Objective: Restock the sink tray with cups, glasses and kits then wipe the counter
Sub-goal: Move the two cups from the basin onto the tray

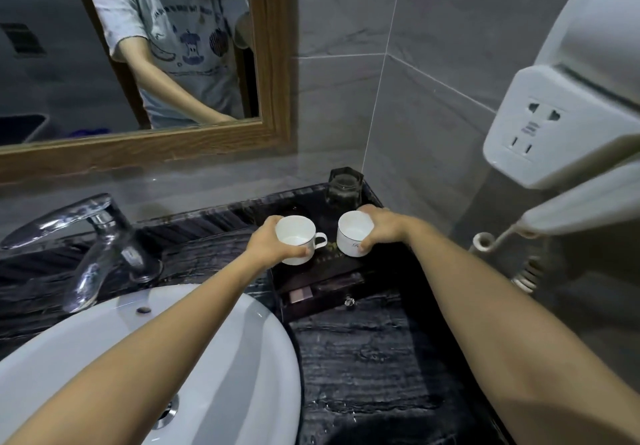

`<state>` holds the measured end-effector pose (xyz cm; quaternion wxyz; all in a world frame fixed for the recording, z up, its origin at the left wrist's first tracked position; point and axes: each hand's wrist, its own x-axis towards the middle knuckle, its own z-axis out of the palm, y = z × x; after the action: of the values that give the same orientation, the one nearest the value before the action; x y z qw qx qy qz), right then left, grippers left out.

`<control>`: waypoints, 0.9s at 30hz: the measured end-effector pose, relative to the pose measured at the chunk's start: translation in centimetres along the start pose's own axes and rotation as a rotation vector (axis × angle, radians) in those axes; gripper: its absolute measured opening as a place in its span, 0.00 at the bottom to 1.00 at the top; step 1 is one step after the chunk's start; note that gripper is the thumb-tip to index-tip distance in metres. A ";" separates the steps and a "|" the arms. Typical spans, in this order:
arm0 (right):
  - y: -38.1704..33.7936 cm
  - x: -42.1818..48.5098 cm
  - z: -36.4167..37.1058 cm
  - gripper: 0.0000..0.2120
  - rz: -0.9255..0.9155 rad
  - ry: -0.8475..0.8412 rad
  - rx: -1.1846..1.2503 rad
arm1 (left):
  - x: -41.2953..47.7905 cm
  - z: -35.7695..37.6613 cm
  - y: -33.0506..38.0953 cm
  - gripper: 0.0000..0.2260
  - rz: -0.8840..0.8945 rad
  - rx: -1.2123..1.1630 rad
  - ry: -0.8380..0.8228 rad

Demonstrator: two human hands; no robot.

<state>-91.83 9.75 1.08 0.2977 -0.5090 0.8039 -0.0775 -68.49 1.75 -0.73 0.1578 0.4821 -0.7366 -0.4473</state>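
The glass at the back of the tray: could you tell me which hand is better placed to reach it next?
Right, probably. The right hand sits just in front of the glass, while the left hand is farther away, though both hold white cups.

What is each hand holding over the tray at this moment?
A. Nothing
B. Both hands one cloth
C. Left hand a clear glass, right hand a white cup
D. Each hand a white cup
D: the left hand grips one white cup and the right hand another white cup, above the dark tray.
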 end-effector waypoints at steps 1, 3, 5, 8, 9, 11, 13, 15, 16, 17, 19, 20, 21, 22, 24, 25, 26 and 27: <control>0.0 0.1 -0.1 0.38 0.002 -0.004 0.002 | 0.1 0.2 0.0 0.36 0.000 -0.006 -0.002; 0.1 0.2 -0.2 0.39 0.006 -0.012 0.005 | 0.3 0.5 0.0 0.36 0.002 -0.002 -0.004; 0.2 0.4 -0.4 0.38 0.006 -0.025 0.002 | 0.5 0.7 0.0 0.36 0.007 0.007 -0.007; 0.3 0.4 -0.6 0.38 0.009 -0.039 -0.003 | 0.6 0.9 0.1 0.35 0.021 0.010 -0.009; 0.3 0.4 -0.7 0.38 0.006 -0.042 -0.004 | 0.6 1.0 0.1 0.36 0.024 0.009 -0.005; 0.2 0.2 -0.8 0.39 0.002 -0.047 -0.002 | 0.5 1.2 0.1 0.36 0.017 0.007 0.006; 0.1 0.0 -0.8 0.41 0.001 -0.052 -0.007 | 0.5 1.4 0.0 0.36 0.008 0.005 0.015; 0.1 -0.2 -0.8 0.43 -0.003 -0.055 -0.016 | 0.6 1.5 0.0 0.36 0.003 0.008 0.019; 0.0 -0.2 -0.8 0.42 -0.009 -0.055 -0.018 | 0.6 1.6 0.0 0.37 0.000 0.011 0.025; 0.0 -0.2 -0.8 0.42 -0.018 -0.054 -0.021 | 0.6 1.7 0.0 0.37 -0.001 0.013 0.034; 0.0 -0.2 -0.8 0.42 -0.022 -0.052 -0.029 | 0.5 1.9 0.0 0.38 -0.004 0.008 0.052; -0.1 -0.2 -0.8 0.43 -0.019 -0.051 -0.034 | 0.5 2.0 0.0 0.38 -0.004 0.004 0.059; -0.1 -0.3 -0.8 0.43 -0.020 -0.049 -0.037 | 0.5 2.0 0.0 0.38 -0.002 0.004 0.064; -0.1 -0.4 -0.8 0.43 -0.018 -0.048 -0.040 | 0.4 2.1 0.1 0.38 -0.001 0.009 0.066; -0.2 -0.6 -0.8 0.39 -0.019 -0.044 -0.030 | 0.3 2.1 0.1 0.38 0.001 0.018 0.067; -0.1 -0.5 -0.7 0.37 -0.020 -0.041 -0.018 | 0.3 2.2 0.1 0.38 0.000 0.021 0.067; -0.1 -0.6 -0.7 0.36 -0.017 -0.040 -0.011 | 0.3 2.2 0.1 0.38 -0.002 0.022 0.066; -0.1 -0.5 -0.6 0.36 -0.013 -0.036 -0.006 | 0.2 2.2 0.1 0.38 -0.005 0.022 0.065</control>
<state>-91.98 10.03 1.81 0.3102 -0.5163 0.7953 -0.0678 -70.11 2.69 -1.88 0.1754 0.4999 -0.7349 -0.4234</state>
